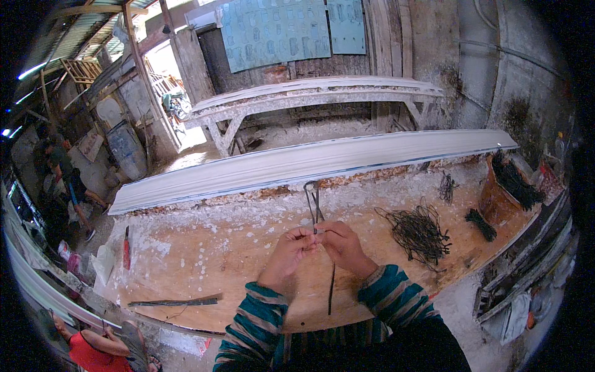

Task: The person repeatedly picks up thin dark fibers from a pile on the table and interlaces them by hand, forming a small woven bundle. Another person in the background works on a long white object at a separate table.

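My left hand (288,253) and my right hand (344,247) meet over the middle of a plaster-spotted wooden table (248,260). Fingertips of both hands pinch a thin black cord (310,199). Its long narrow loop stands out beyond my fingers toward a white moulding, and one tail hangs down below my right hand. Where the cord crosses at my fingertips is partly hidden. Right of my hands lies a loose heap of black cords (416,234). A tied black bundle (481,224) and a small tangle (446,188) are farther right.
The long white moulding (310,166) runs along the table's far side. A brown bucket (494,201) of black bundles stands at the right. Dark strips (173,302) and a red-handled tool (126,251) lie left. A person in red (96,350) is lower left; another person (65,173) farther back.
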Tool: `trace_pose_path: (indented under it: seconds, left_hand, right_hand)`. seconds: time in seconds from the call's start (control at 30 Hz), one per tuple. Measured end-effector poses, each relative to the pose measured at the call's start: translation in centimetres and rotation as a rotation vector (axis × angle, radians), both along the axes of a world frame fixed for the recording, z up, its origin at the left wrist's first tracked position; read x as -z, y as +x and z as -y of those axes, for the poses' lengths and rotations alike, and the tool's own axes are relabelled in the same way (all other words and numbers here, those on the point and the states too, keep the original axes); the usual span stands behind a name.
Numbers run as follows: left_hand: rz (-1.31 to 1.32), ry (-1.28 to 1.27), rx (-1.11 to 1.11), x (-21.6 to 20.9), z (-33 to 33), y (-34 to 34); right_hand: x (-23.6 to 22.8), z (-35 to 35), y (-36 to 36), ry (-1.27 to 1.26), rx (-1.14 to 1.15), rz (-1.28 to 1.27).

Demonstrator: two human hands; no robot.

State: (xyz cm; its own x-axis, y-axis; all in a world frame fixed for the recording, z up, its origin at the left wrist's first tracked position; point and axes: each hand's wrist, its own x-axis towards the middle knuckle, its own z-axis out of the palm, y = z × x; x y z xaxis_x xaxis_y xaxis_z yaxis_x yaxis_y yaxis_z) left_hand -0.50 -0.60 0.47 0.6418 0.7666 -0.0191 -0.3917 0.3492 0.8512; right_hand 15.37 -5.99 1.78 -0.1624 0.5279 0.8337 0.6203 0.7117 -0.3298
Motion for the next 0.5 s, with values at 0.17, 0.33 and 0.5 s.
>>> trace_pose_path:
  seconds: [0.17,0.33,0.5]
  left_hand:
    - [0.018,-0.004,0.033,0.5,-0.6,-0.2]
    - [0.029,-0.005,-0.027,-0.3,0.0,-0.1]
    - [-0.039,0.101,-0.126,-1.3,0.9,0.6]
  right_hand:
    - [0.2,0.2,-0.2,-0.233,-0.132,-0.100]
    - [0.9,-0.5,0.3,-0.301,-0.117,-0.170]
    - [1.0,-0.4,0.3,-0.443,-0.147,-0.412]
